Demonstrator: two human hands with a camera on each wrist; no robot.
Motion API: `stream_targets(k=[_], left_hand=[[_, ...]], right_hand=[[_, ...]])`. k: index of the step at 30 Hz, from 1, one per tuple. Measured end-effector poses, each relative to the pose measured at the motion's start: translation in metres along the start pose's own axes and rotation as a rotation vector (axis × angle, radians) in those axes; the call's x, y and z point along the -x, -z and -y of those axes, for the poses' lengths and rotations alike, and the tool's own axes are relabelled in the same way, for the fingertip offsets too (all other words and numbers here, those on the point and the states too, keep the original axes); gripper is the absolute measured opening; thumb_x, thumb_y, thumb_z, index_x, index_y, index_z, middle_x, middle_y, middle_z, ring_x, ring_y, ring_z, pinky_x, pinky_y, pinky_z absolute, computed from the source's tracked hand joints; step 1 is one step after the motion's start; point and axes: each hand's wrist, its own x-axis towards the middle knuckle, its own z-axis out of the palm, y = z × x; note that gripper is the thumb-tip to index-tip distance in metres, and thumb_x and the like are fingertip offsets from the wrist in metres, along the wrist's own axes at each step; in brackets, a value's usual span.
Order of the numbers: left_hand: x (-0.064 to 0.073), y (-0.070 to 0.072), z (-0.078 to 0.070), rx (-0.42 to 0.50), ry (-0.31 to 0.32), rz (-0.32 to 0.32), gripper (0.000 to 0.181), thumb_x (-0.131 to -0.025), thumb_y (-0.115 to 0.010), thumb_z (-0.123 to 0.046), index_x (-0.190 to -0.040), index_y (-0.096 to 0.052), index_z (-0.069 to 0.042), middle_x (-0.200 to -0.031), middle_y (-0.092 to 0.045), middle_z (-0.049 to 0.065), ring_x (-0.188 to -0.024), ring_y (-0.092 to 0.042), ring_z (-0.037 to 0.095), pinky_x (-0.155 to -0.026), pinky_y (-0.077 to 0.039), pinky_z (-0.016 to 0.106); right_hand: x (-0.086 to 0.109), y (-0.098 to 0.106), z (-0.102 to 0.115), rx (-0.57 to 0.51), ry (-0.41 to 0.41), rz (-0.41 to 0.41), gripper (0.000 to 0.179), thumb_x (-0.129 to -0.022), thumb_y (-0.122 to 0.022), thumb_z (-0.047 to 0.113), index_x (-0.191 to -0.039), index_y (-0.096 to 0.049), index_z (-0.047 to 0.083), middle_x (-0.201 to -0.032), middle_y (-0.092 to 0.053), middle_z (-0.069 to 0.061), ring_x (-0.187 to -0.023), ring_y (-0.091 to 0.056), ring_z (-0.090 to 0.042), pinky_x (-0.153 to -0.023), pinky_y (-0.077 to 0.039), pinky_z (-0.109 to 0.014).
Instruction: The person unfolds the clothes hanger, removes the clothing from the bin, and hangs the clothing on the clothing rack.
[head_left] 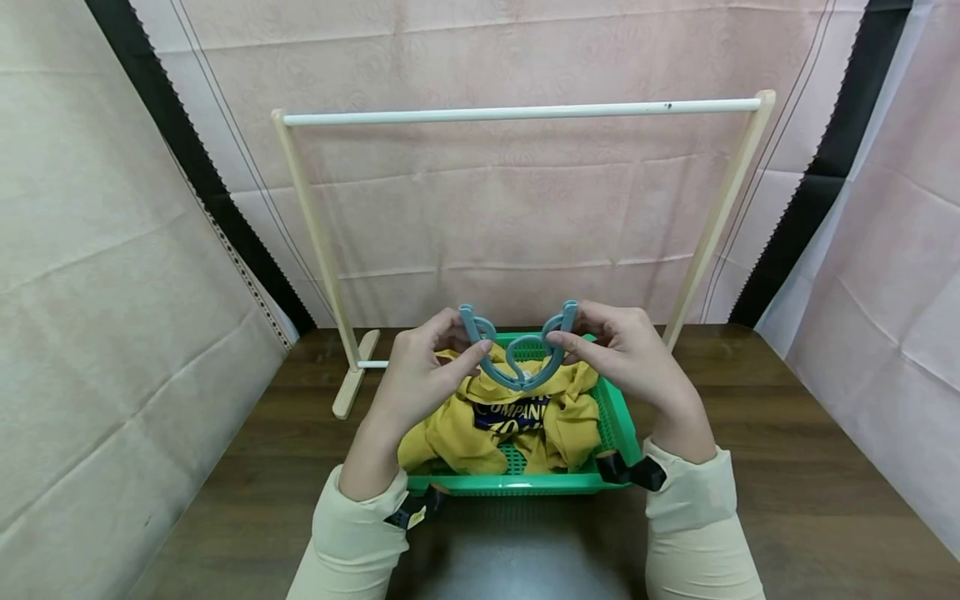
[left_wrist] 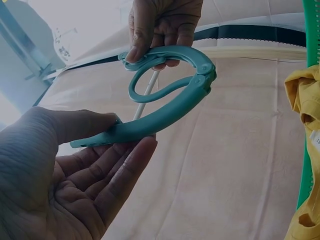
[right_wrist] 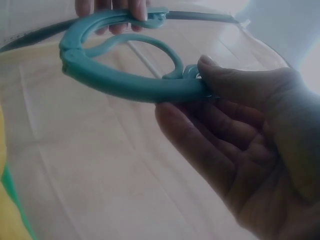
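Across the lower frame, a brown wood-grain tabletop [head_left: 787, 467] bears a pale-framed garment rack [head_left: 324, 267] reaching the upper centre. At lower centre, a green perforated basket [head_left: 517, 485] holds a printed yellow garment [head_left: 450, 442]. At frame centre, the left hand [head_left: 427, 362] and right hand [head_left: 633, 354], each parted only by the arm's thickness, pinch opposite arms of a blue folding clothes hanger [head_left: 520, 383]; its arms run roughly vertical, tips toward the top edge, joint toward the bottom, curled hook [right_wrist: 132, 37] between.

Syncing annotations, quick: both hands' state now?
Left hand: holding one end of the blue hanger.
Right hand: holding its other end.
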Motion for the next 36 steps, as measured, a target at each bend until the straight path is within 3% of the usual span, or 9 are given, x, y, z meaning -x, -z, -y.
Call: stream_targets(k=[7,10,16,22,24,27,32,36], left_hand=[[0.001,0.005,-0.001,-0.035,0.010,-0.017,0.040,-0.093,-0.074,-0.008,-0.126,-0.052,-0.018,-0.098,-0.072,-0.001,-0.086,-0.069,0.012,-0.065,-0.059,0.030],[0.002,0.006,-0.001,-0.040,0.009,-0.014,0.043,-0.092,-0.074,-0.008,-0.128,-0.052,-0.019,-0.098,-0.072,-0.001,-0.086,-0.069,0.012,-0.065,-0.059,0.030],[0.001,0.009,0.001,-0.070,0.000,-0.008,0.026,-0.091,-0.076,-0.008,-0.109,-0.059,-0.015,-0.094,-0.071,-0.002,-0.086,-0.070,0.011,-0.064,-0.059,0.031],[0.003,0.015,0.001,-0.104,0.060,0.011,0.020,-0.089,-0.079,-0.011,-0.097,-0.060,-0.015,-0.091,-0.070,-0.003,-0.080,-0.069,0.012,-0.060,-0.058,0.032],[0.004,0.016,0.001,-0.140,0.074,0.027,0.018,-0.090,-0.078,-0.014,-0.096,-0.061,-0.017,-0.091,-0.070,-0.005,-0.069,-0.065,0.013,-0.053,-0.055,0.031],[0.005,0.018,0.002,-0.226,0.067,0.057,0.015,-0.091,-0.077,-0.018,-0.096,-0.063,-0.020,-0.095,-0.067,-0.008,-0.067,-0.060,0.012,-0.054,-0.052,0.031],[0.006,0.020,0.004,-0.467,-0.028,0.109,0.009,-0.093,-0.076,-0.026,-0.099,-0.070,-0.024,-0.105,-0.064,-0.013,-0.097,-0.056,0.011,-0.079,-0.051,0.037],[0.006,0.020,0.005,-0.592,-0.079,0.170,0.007,-0.095,-0.073,-0.028,-0.102,-0.073,-0.026,-0.106,-0.067,-0.015,-0.108,-0.056,0.013,-0.087,-0.049,0.041]], right_hand=[[0.001,0.001,0.001,0.022,0.014,-0.016,0.006,-0.096,-0.071,0.013,-0.101,-0.071,0.015,-0.087,-0.073,0.002,-0.072,-0.073,-0.016,-0.066,-0.060,-0.035],[0.002,0.002,0.000,0.020,0.016,-0.023,0.006,-0.096,-0.071,0.012,-0.101,-0.071,0.015,-0.087,-0.073,0.002,-0.072,-0.072,-0.013,-0.066,-0.060,-0.036],[0.001,0.003,-0.001,0.020,0.020,-0.038,0.005,-0.095,-0.071,0.012,-0.100,-0.071,0.014,-0.085,-0.074,0.002,-0.072,-0.072,-0.014,-0.066,-0.060,-0.035],[0.002,0.005,-0.001,-0.002,0.042,-0.071,0.008,-0.094,-0.071,0.006,-0.100,-0.071,0.011,-0.088,-0.075,-0.002,-0.073,-0.074,-0.020,-0.066,-0.060,-0.036],[0.002,0.005,-0.001,-0.003,0.046,-0.074,0.008,-0.094,-0.071,0.005,-0.101,-0.071,0.010,-0.088,-0.075,-0.003,-0.073,-0.074,-0.021,-0.067,-0.060,-0.036],[0.002,0.006,-0.001,0.003,0.048,-0.074,0.009,-0.094,-0.071,0.005,-0.101,-0.071,0.010,-0.088,-0.075,-0.003,-0.073,-0.074,-0.021,-0.066,-0.060,-0.036],[0.002,0.005,-0.001,0.012,0.050,-0.074,0.009,-0.093,-0.072,0.004,-0.100,-0.071,0.010,-0.087,-0.075,-0.005,-0.072,-0.074,-0.021,-0.066,-0.060,-0.032],[0.002,0.004,0.000,0.012,0.060,-0.074,0.010,-0.092,-0.073,0.004,-0.100,-0.071,0.010,-0.087,-0.076,-0.007,-0.072,-0.074,-0.018,-0.065,-0.060,-0.033]])
